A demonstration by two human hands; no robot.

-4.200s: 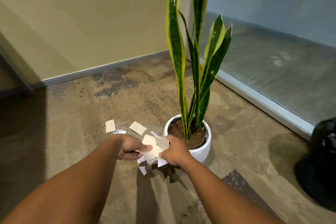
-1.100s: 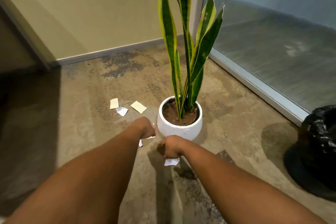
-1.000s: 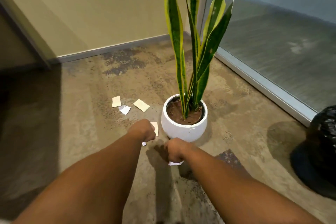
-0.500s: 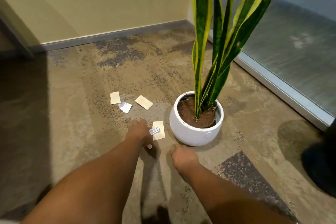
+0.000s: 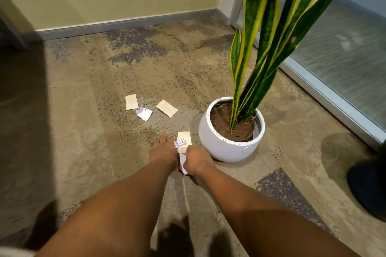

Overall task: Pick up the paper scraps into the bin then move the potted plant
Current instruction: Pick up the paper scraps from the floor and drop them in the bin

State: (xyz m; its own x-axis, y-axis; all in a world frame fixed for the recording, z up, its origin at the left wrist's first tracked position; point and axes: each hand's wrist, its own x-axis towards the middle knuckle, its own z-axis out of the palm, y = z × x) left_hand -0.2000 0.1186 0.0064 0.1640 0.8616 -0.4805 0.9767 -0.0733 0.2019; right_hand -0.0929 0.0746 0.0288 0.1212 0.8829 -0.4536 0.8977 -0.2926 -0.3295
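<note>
My left hand point(image 5: 164, 151) and my right hand point(image 5: 196, 159) are down at the carpet, close together, just left of the potted plant's white pot point(image 5: 229, 148). A small printed white scrap point(image 5: 177, 143) sticks out at my left fingertips. My right hand is closed around white paper scraps point(image 5: 183, 164). A beige scrap point(image 5: 184, 139) lies on the floor touching both hands' fingertips. Farther off lie a beige scrap point(image 5: 131, 101), a white scrap point(image 5: 144, 113) and another beige scrap point(image 5: 166, 108). The bin with its black bag point(image 5: 369, 188) is at the right edge, mostly cut off.
The snake plant's tall leaves point(image 5: 261, 37) rise over the pot toward the top of the view. A frosted glass wall with a metal sill point(image 5: 325, 94) runs along the right. A beige wall with a grey baseboard point(image 5: 125, 25) closes the back.
My right hand has moved up beside my left hand at the beige scrap near the pot. My view has shifted closer and to the left, pushing the bin toward the edge.
</note>
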